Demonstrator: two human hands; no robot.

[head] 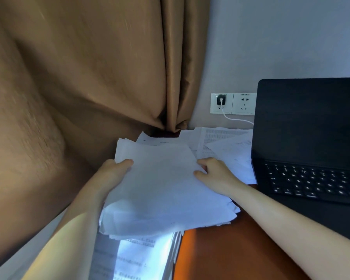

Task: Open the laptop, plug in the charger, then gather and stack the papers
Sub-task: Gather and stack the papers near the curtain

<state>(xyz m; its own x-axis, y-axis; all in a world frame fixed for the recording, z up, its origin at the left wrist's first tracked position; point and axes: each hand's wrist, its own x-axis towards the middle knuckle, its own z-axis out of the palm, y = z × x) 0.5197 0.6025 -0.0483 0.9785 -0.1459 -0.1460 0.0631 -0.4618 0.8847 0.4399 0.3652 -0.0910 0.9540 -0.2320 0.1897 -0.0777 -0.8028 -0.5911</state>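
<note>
Paper sheaf (164, 188) | left hand (113, 172), right hand (214, 174) gripped opposite edges | likely needed edges tapped square on desk (210, 249)

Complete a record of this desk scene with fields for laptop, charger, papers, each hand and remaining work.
Laptop: black, open on the wooden desk, screen dark.
Charger: charger plug in the left wall socket, white cable running towards the laptop.
Papers: paper stack held in both hands; loose sheets lie behind it.
Left hand: grips the stack's left edge.
Right hand: holds its right edge.
Remaining: gather the loose sheets.
</note>
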